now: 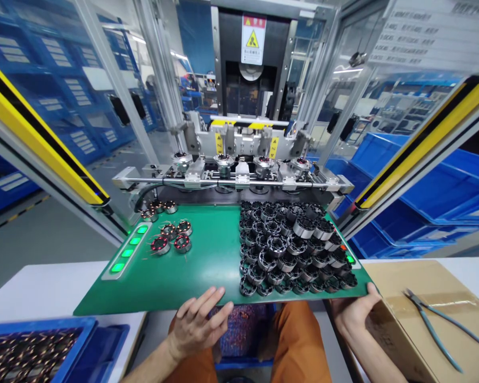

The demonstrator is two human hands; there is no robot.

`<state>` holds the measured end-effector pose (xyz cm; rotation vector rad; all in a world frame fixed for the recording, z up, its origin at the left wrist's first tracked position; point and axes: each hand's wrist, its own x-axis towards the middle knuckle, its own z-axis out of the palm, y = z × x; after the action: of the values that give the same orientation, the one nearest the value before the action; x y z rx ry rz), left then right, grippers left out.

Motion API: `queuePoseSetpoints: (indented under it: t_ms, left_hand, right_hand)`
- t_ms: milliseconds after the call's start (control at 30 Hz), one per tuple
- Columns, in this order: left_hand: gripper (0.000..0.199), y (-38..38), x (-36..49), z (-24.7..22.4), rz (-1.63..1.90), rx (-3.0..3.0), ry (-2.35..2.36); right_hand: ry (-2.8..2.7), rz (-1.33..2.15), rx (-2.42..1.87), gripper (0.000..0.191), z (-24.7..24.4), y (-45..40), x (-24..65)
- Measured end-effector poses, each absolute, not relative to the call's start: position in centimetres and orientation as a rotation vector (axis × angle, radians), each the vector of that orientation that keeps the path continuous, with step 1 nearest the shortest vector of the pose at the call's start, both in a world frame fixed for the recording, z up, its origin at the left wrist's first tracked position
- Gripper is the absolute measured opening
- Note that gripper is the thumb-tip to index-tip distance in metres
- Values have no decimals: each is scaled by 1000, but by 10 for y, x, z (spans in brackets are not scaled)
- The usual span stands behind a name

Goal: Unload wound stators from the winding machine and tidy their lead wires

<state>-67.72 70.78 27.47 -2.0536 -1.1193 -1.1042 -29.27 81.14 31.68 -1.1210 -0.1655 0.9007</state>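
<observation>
Copper-wound rings (182,244), seemingly done, sit at ten o'clock on the green board (209,268), bare rings (287,261) seemingly left at three, my left hand (201,323) loose, empty at six, my right hand (354,314) at four, grip unclear.

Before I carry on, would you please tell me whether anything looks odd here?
One indicator light at the right of the green worktop glows orange-red, while the other panel lights are green; otherwise nothing stands out.
</observation>
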Motion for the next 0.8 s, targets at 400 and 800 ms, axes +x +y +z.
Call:
queuePoseSetpoints:
  t_ms: [400, 800]
  left_hand:
    - [29, 708, -678, 269, -1101, -2057, -1120]
    - [29, 707, -678, 270, -1099, -2051, -1125]
  right_hand:
    - [-185, 909, -1149, 71, 317, 811, -293]
    - [-187, 888, -1155, 68, 314, 811, -291]
